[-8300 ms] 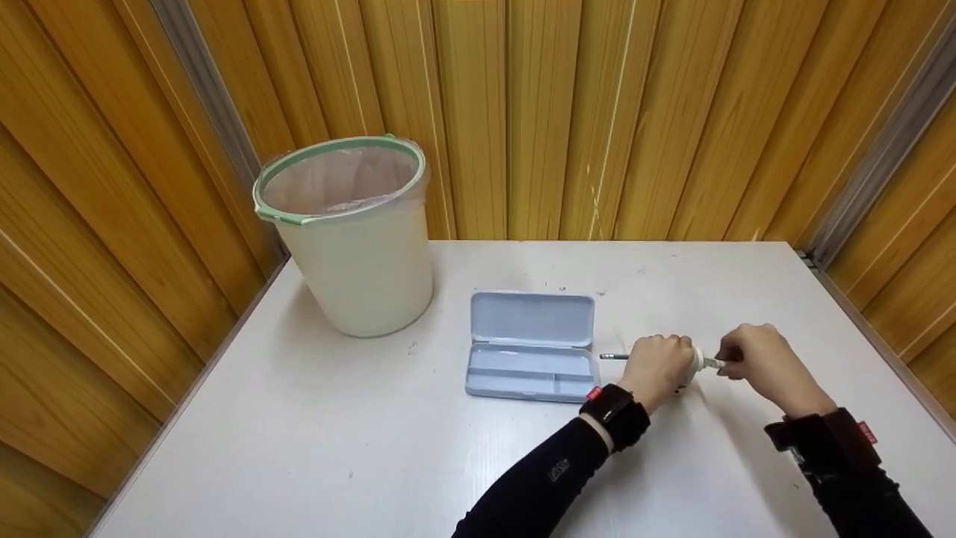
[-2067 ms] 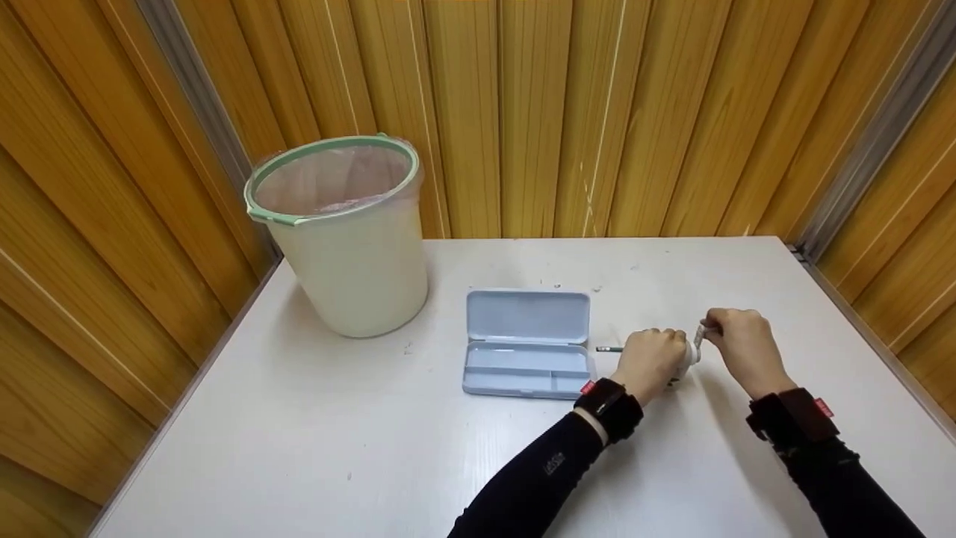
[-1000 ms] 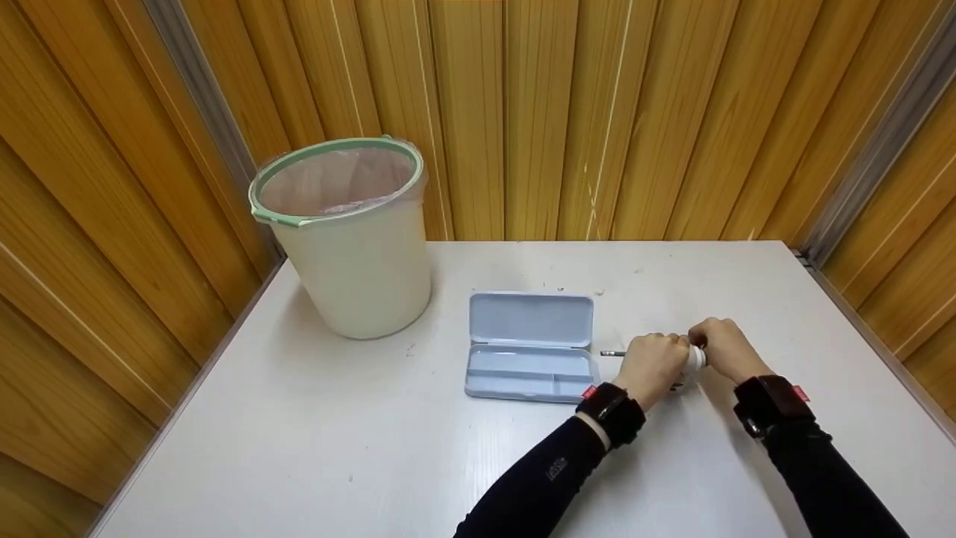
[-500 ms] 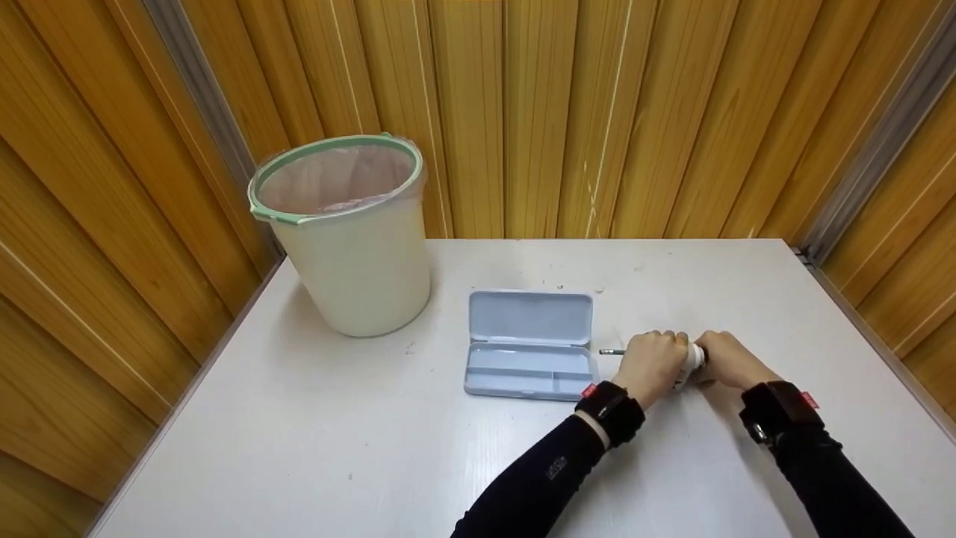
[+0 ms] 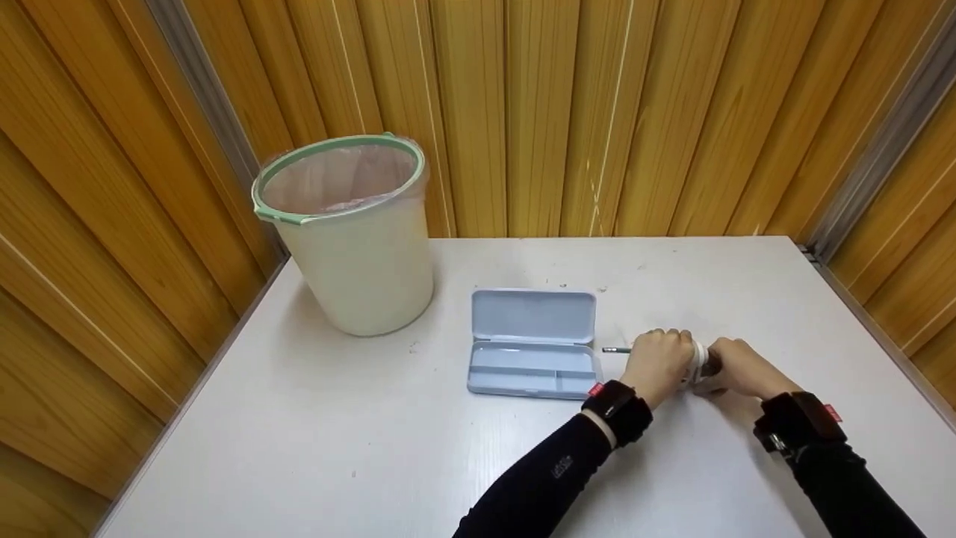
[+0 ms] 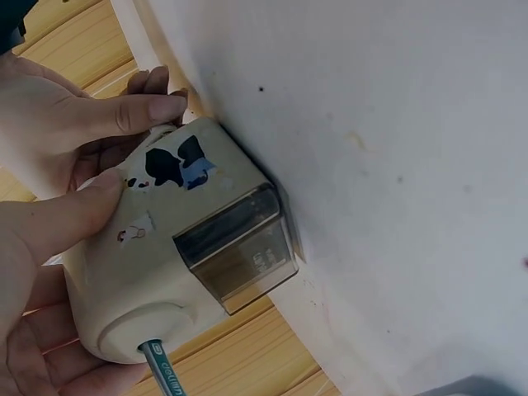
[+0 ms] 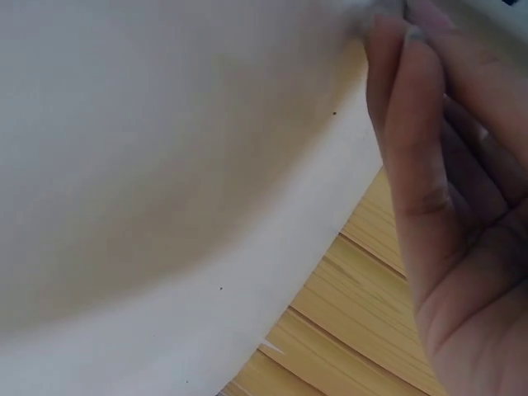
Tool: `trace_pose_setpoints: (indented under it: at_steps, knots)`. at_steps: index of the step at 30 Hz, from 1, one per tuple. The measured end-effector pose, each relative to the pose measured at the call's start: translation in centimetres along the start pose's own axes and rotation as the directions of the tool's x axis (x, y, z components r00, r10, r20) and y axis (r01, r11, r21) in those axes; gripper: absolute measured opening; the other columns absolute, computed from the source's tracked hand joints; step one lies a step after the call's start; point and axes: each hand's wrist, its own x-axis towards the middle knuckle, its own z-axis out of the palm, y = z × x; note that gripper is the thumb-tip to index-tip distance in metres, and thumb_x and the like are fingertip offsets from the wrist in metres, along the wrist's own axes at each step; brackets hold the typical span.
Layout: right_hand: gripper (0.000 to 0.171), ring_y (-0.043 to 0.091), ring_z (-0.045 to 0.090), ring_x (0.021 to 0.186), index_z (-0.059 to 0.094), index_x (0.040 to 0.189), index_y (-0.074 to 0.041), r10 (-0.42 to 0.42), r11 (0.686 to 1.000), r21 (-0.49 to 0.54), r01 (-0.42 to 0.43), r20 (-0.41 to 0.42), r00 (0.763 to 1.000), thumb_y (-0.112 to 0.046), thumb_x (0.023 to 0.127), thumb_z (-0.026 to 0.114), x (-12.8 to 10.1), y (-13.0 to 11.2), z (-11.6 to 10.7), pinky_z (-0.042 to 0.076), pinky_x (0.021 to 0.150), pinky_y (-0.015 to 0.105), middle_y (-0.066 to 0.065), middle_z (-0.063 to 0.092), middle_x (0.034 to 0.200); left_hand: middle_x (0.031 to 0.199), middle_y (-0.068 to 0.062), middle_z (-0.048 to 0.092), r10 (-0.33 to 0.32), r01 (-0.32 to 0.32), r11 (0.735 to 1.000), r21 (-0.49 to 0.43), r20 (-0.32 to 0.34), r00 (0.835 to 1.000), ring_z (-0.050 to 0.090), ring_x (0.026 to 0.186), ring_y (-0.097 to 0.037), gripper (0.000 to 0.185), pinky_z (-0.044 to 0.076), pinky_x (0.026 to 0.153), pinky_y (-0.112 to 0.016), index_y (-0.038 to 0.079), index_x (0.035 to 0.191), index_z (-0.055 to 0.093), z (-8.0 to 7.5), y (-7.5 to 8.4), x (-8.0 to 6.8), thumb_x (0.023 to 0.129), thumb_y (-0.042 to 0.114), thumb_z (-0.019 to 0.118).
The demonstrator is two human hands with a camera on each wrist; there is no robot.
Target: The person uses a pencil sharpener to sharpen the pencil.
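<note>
— Near the table's right side, what are the hands doing?

— Both are on a cream sharpener standing on the table. The left hand is curled round its body, thumb on top and fingers underneath, as the left wrist view shows. A green pencil sticks out of the sharpener's round end, pointing left toward the case.

— And the right hand?

— The right hand is at the sharpener's other end, fingers bent and closed on a part there. Which part it pinches is hidden behind the fingers; the right wrist view shows only fingers held together above the white tabletop.

— Anything else on the sharpener?

— A clear smoky drawer on its side, facing the tabletop, and a dark patch sticker on the cream shell.

— What lies farther out?

— Just left of the pencil tip, an open pale blue case, lid lying flat toward the back edge. Well apart, by the back left corner, stands a cream bin with a green rim and a clear liner. Behind is a wall of wooden panels.
</note>
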Motion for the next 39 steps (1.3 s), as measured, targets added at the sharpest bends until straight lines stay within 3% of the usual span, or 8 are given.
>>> trace_pose_setpoints:
  at_steps: [3, 11, 24, 39]
  knots:
    - [0.012, 0.012, 0.062, 0.054, 0.068, 0.069, 0.0, -0.01, 0.999, 0.048, 0.009, 0.026, 1.0, -0.002, 0.069, 0.08, -0.5, -0.3, -0.2, 0.05, 0.052, 0.023, 0.007, 0.07, 0.063, 0.083, 0.014, 0.068, -0.002, 0.002, 1.0, 0.02, 0.01, 1.0, 0.061, 0.068, -0.001, 0.006, 0.051, 0.057, -0.015, 0.024, 0.095, 0.068, -0.1, 0.1, 0.1, 0.091, 0.022, 0.064]
    - [0.01, 0.013, 0.063, 0.053, 0.068, 0.067, 0.002, -0.004, 0.998, 0.064, 0.002, 0.033, 0.999, 0.004, 0.071, 0.077, -1.4, -0.8, -0.4, 0.053, 0.051, 0.023, 0.008, 0.069, 0.062, 0.084, 0.014, 0.067, -0.001, 0.001, 1.0, 0.024, 0.023, 1.0, 0.06, 0.069, -0.001, 0.008, 0.05, 0.057, -0.014, 0.024, 0.096, 0.068, -0.2, 0.4, 0.2, 0.09, 0.021, 0.064]
    - [0.013, 0.012, 0.066, 0.053, 0.065, 0.07, 0.003, -0.045, 0.996, 0.085, 0.038, 0.079, 0.996, 0.003, 0.074, 0.077, -2.8, -2.2, -2.2, 0.055, 0.052, 0.022, 0.007, 0.068, 0.065, 0.086, 0.015, 0.068, -0.018, 0.018, 1.0, 0.021, 0.026, 0.999, 0.062, 0.072, -0.002, 0.009, 0.051, 0.06, -0.014, 0.025, 0.098, 0.068, -0.2, 0.6, 0.1, 0.09, 0.023, 0.063]
    - [0.01, 0.011, 0.065, 0.056, 0.07, 0.075, 0.005, -0.035, 0.999, 0.03, 0.035, 0.0, 0.999, -0.002, 0.077, 0.078, -2.1, -3.7, -5.2, 0.055, 0.053, 0.022, 0.009, 0.071, 0.07, 0.088, 0.015, 0.068, -0.023, 0.023, 1.0, -0.001, 0.043, 0.999, 0.061, 0.071, -0.001, 0.012, 0.05, 0.059, -0.015, 0.025, 0.1, 0.068, 0.0, 0.3, 0.1, 0.089, 0.024, 0.066]
